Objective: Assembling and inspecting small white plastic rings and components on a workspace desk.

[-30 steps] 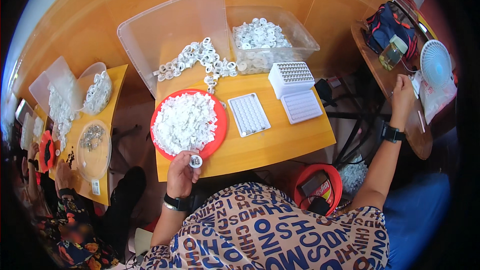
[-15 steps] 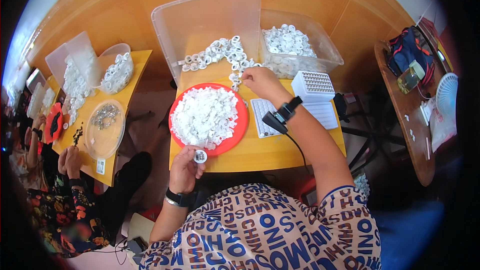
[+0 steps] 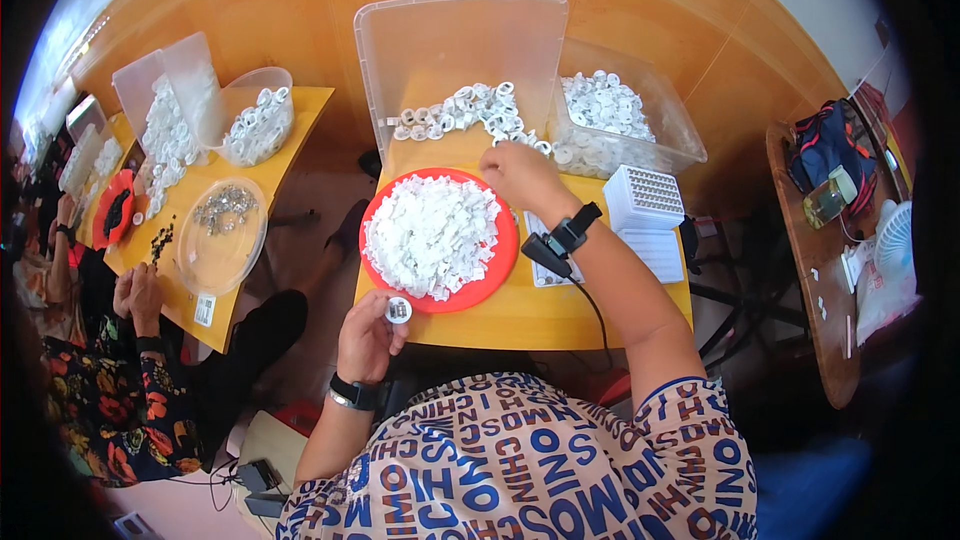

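Observation:
My left hand (image 3: 367,336) holds a small round white part (image 3: 398,311) at the near edge of the yellow table (image 3: 520,312). A red plate (image 3: 489,278) heaped with small white pieces (image 3: 432,233) lies in front of me. My right hand (image 3: 518,174) reaches over the plate's far rim, fingers curled at the white pieces; whether it grips one is hidden. Beyond it a row of white rings (image 3: 462,112) lies before an upright clear lid (image 3: 460,52).
A clear bin of white rings (image 3: 612,122) stands at the back right, with white grid trays (image 3: 645,198) beside my right wrist. On the left, another person's hands (image 3: 140,292) rest at a second yellow table (image 3: 215,168) with a clear dish (image 3: 218,232) and tubs. A side table (image 3: 825,270) with a bag and fan stands right.
My right hand came from the far right side table over to the plate's far rim. My left hand kept the round part at the table's near edge.

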### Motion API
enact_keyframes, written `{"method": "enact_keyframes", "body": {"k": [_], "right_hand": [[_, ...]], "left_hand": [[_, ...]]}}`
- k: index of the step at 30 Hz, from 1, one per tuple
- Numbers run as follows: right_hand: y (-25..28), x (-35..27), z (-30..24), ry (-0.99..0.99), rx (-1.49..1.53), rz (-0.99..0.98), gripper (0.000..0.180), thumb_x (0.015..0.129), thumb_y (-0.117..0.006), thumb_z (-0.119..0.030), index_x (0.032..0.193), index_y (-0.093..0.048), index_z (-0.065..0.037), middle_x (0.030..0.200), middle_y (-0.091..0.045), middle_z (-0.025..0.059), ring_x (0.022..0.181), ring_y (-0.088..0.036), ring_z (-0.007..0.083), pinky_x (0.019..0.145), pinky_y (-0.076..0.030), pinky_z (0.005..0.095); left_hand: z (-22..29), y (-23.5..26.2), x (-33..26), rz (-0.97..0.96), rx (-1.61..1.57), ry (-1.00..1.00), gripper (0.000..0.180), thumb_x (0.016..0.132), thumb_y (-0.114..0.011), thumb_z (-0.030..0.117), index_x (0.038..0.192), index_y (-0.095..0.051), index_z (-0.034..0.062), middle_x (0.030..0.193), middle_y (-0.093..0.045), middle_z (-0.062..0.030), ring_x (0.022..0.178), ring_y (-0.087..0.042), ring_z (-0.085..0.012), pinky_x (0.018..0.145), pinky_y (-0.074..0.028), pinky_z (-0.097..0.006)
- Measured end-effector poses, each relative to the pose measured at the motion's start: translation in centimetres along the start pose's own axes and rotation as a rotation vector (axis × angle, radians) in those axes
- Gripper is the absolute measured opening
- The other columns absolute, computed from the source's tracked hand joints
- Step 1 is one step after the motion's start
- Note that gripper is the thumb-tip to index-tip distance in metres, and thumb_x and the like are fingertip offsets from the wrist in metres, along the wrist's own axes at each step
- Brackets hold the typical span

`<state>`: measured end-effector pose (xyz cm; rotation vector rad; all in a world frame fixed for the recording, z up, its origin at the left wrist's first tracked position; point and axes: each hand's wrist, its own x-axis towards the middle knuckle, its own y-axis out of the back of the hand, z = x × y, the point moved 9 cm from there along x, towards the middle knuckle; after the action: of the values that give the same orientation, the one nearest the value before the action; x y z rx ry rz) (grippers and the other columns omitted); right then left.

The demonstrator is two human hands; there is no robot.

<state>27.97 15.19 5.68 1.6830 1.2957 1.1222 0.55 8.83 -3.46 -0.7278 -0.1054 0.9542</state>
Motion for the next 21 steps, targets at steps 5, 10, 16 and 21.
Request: {"method": "enact_keyframes", "body": {"k": [5,10,16,21], "right_hand": [[-3.4,-2.5,-6.3,0.241,0.229,-0.172,0.019,0.075,-0.066,-0.015,0.092,-0.066,-0.005,0.090,-0.064,0.0135,0.086,-0.061,0.0320,0.075,-0.049,0.0406],[-4.1,-3.0,-8.3,0.348,0.042,0.002,0.017,0.074,-0.068,-0.018,0.086,-0.066,-0.007,0.083,-0.060,0.0122,0.086,-0.060,0.0319,0.075,-0.049,0.0428],[-4.1,-3.5,-8.4,0.306,-0.119,-0.020,0.008,0.080,-0.061,-0.013,0.079,-0.064,-0.006,0.085,-0.062,0.0122,0.084,-0.060,0.0309,0.072,-0.050,0.0421],[-3.9,-3.9,-7.9,0.268,-0.048,-0.015,0.008,0.081,-0.060,-0.011,0.080,-0.064,-0.005,0.083,-0.062,0.0128,0.086,-0.060,0.0313,0.075,-0.049,0.0425]], "left_hand": [[-0.1,-0.6,0.1,-0.009,0.003,0.025,0.027,0.095,-0.049,0.027,0.099,-0.058,0.0019,0.069,-0.061,-0.0057,0.052,-0.054,-0.0124,0.045,-0.039,-0.021],[0.2,-0.4,-0.1,-0.006,-0.003,0.006,0.026,0.095,-0.049,0.026,0.101,-0.057,0.0022,0.070,-0.062,-0.0057,0.055,-0.056,-0.0117,0.047,-0.041,-0.020],[-0.1,-0.1,-0.1,-0.005,-0.013,0.020,0.024,0.095,-0.048,0.025,0.099,-0.056,0.0029,0.071,-0.062,-0.0062,0.054,-0.056,-0.0118,0.047,-0.042,-0.020],[-0.5,-0.6,-0.2,-0.021,-0.022,0.039,0.023,0.095,-0.047,0.023,0.099,-0.057,0.0030,0.071,-0.062,-0.0061,0.053,-0.055,-0.0115,0.046,-0.041,-0.020]]}}
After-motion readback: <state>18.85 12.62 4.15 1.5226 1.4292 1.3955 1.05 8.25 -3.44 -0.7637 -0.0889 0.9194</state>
